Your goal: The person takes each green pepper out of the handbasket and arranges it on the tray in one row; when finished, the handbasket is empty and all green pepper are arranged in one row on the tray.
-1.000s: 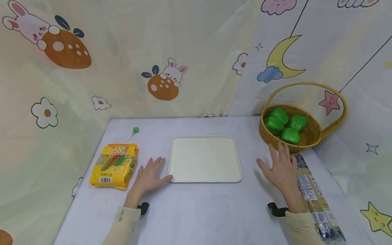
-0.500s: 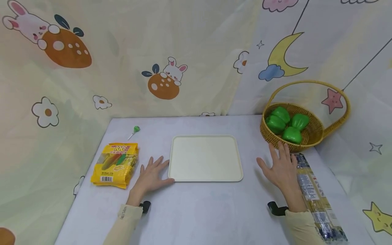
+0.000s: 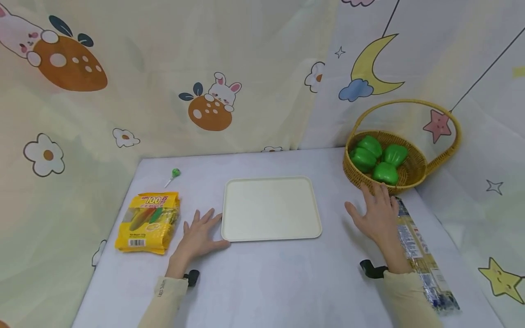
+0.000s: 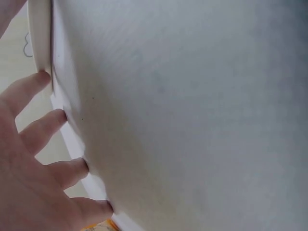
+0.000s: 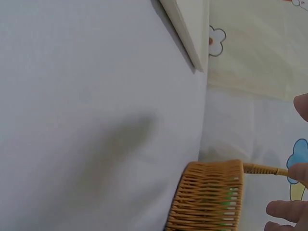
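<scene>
My left hand (image 3: 198, 237) lies spread at the left edge of a white rectangular tray (image 3: 271, 209). In the left wrist view its index fingertip meets the tray's rim (image 4: 41, 38), while the other fingertips rest on the cloth. The right hand (image 3: 378, 218) is held spread with nothing in it, just in front of a wicker basket (image 3: 352, 175). That basket holds several green bell peppers (image 3: 385, 173). Beneath and beside the right forearm lies a long clear-and-blue plastic package (image 3: 424, 262), partly hidden by the arm.
A yellow candy bag (image 3: 148, 223) with a mango picture lies left of the left hand. Behind it is a green lollipop (image 3: 175, 173). The basket's tall handle (image 3: 455, 136) arches up at the right. A printed cloth backdrop (image 3: 262, 68) rises behind the table.
The left hand has shifted slightly right against the tray's edge, its index finger now reaching the rim. The right hand barely moves. The head view has turned slightly.
</scene>
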{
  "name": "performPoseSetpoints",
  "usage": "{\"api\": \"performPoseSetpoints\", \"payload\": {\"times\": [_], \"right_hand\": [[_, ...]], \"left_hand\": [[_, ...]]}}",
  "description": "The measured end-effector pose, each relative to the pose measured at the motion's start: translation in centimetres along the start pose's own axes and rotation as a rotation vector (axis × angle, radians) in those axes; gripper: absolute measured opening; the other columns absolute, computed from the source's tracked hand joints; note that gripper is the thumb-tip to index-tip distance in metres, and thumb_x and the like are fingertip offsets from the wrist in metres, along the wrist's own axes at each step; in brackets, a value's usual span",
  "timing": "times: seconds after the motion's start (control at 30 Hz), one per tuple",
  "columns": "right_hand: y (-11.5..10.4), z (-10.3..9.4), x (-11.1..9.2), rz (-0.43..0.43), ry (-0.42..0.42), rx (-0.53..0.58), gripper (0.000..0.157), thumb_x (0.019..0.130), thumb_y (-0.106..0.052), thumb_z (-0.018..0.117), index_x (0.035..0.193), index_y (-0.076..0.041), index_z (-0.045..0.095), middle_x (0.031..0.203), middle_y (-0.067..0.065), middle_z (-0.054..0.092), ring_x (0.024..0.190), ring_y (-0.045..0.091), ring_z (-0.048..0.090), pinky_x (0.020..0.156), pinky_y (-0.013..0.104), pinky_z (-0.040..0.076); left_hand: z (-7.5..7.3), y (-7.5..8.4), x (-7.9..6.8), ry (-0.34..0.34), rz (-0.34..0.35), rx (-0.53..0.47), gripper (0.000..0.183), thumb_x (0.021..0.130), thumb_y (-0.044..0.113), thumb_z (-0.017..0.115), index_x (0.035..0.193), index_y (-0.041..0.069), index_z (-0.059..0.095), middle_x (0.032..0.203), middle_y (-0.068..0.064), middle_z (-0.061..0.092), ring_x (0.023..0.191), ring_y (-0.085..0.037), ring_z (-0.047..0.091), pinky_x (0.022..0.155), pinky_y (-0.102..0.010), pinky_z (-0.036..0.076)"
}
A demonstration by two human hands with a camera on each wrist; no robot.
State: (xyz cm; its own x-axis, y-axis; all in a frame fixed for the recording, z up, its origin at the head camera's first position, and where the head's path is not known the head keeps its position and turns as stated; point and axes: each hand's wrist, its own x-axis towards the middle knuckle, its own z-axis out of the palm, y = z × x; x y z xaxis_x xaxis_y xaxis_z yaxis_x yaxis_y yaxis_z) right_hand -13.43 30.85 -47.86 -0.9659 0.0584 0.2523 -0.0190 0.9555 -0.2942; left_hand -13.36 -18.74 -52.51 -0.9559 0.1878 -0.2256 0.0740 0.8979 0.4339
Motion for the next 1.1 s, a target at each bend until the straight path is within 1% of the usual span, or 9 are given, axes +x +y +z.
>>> {"api": "performPoseSetpoints", "payload": {"times": [0.1,0.27,0.4,0.5,0.6,0.7,0.83,0.9,1.1], "right_hand": [[0.5,-0.8,0.8,0.001,0.021,0.012,0.081,0.095,-0.057,0.054,0.152,-0.003,0.037,0.157,0.033,0.031,0.15,0.053,0.02,0.113,0.078,0.017],[1.8,-2.5,2.4,-0.001,0.074,-0.004,0.079,0.095,-0.056,0.054,0.151,-0.003,0.038,0.151,0.035,0.038,0.144,0.057,0.027,0.109,0.078,0.022],[3.1,-3.4,4.0,0.01,0.096,0.024,0.077,0.095,-0.056,0.053,0.149,-0.002,0.041,0.149,0.034,0.041,0.141,0.058,0.031,0.105,0.079,0.025],[4.2,-3.7,5.2,0.03,0.077,0.038,0.077,0.097,-0.057,0.051,0.151,-0.003,0.039,0.148,0.034,0.042,0.137,0.057,0.035,0.103,0.08,0.027],[5.2,-3.7,6.4,0.057,0.033,0.038,0.08,0.098,-0.059,0.047,0.154,-0.003,0.035,0.15,0.034,0.041,0.135,0.058,0.037,0.102,0.08,0.028],[5.6,-3.7,7.8,0.091,-0.033,0.045,0.084,0.098,-0.063,0.04,0.158,-0.005,0.028,0.153,0.035,0.036,0.137,0.059,0.033,0.105,0.081,0.025],[6.0,-3.7,8.9,0.123,-0.11,0.059,0.087,0.098,-0.067,0.035,0.16,-0.007,0.02,0.157,0.035,0.029,0.14,0.061,0.026,0.107,0.082,0.019],[6.5,-3.7,9.3,0.126,-0.125,0.056,0.088,0.098,-0.067,0.035,0.16,-0.007,0.019,0.157,0.036,0.028,0.139,0.063,0.026,0.106,0.083,0.02],[8.5,-3.9,10.5,0.133,-0.119,0.029,0.09,0.097,-0.067,0.035,0.16,-0.004,0.02,0.153,0.04,0.029,0.132,0.069,0.028,0.101,0.083,0.023]], "left_hand": [[-0.1,0.0,0.0,-0.003,0.0,0.002,0.097,0.072,0.065,0.079,0.153,0.025,0.044,0.167,-0.013,0.027,0.154,-0.054,0.004,0.112,-0.084,0.002],[0.0,0.2,0.1,-0.018,0.009,-0.001,0.097,0.073,0.065,0.079,0.153,0.025,0.044,0.167,-0.014,0.027,0.154,-0.054,0.003,0.111,-0.084,0.003],[-0.1,0.2,0.1,-0.024,0.016,-0.003,0.096,0.074,0.063,0.079,0.153,0.024,0.043,0.167,-0.015,0.026,0.153,-0.055,0.003,0.111,-0.085,0.003],[-0.1,0.2,0.0,-0.015,0.019,-0.004,0.096,0.074,0.063,0.079,0.153,0.023,0.043,0.167,-0.015,0.026,0.153,-0.056,0.003,0.11,-0.085,0.003],[-0.1,0.1,-0.1,-0.005,0.02,-0.011,0.095,0.075,0.063,0.079,0.153,0.023,0.043,0.167,-0.016,0.026,0.153,-0.056,0.003,0.11,-0.086,0.003],[-0.2,-0.2,-0.2,0.004,0.019,-0.013,0.095,0.075,0.063,0.078,0.153,0.022,0.044,0.167,-0.017,0.027,0.153,-0.057,0.003,0.109,-0.086,0.003],[-0.2,-0.3,-0.3,0.005,0.012,-0.003,0.096,0.073,0.064,0.079,0.153,0.022,0.044,0.166,-0.017,0.027,0.152,-0.058,0.004,0.109,-0.086,0.004],[-0.2,-0.4,-0.3,0.005,0.011,0.002,0.097,0.073,0.064,0.079,0.153,0.023,0.044,0.166,-0.017,0.027,0.152,-0.057,0.005,0.109,-0.086,0.004],[0.0,-0.3,0.1,0.006,0.026,0.003,0.097,0.073,0.066,0.078,0.153,0.024,0.043,0.167,-0.016,0.027,0.152,-0.057,0.005,0.11,-0.086,0.004]]}}
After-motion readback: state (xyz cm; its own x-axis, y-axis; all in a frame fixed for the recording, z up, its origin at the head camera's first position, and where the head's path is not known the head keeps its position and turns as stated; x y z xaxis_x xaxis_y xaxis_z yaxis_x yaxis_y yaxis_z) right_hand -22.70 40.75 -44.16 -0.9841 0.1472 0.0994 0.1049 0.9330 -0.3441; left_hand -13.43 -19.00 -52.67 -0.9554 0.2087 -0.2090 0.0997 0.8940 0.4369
